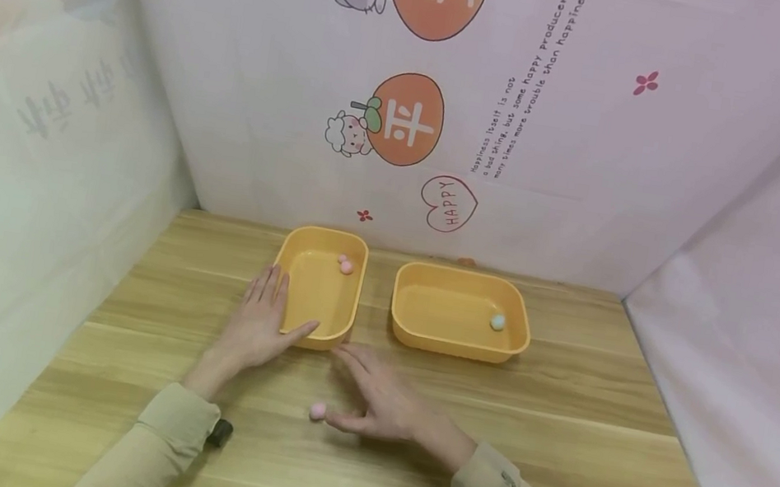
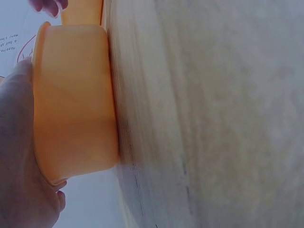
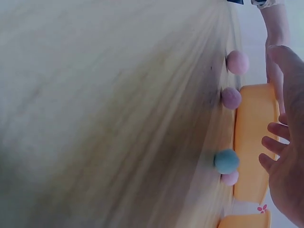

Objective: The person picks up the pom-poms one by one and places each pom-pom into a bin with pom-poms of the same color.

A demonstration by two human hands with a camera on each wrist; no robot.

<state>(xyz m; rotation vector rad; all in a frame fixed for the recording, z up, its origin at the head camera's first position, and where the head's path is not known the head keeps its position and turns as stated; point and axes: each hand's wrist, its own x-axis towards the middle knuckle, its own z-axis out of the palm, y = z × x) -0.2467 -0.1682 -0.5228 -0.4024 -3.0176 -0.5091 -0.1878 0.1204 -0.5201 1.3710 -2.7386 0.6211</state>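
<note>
My left hand (image 1: 258, 327) rests on the near left corner of an upright yellow plastic tub (image 1: 312, 342), fingers straight along its side and thumb across the front rim. Two small pink balls (image 1: 346, 267) lie inside at the back right. My right hand (image 1: 386, 399) hovers low over the table in front of that tub, fingers extended and holding nothing. By its thumb tip lies a pink ball (image 1: 317, 411). From the right wrist, several balls show on the table, including a teal ball (image 3: 226, 161) and a mauve ball (image 3: 231, 98); the hand hides some from the head view.
A second yellow tub (image 1: 457, 349), turned sideways, stands to the right with a pale green ball (image 1: 497, 322) in it. Behind both tubs rises a printed cloth backdrop (image 1: 536, 214). White cloth also hangs at the left and right sides of the wooden table (image 1: 592, 455).
</note>
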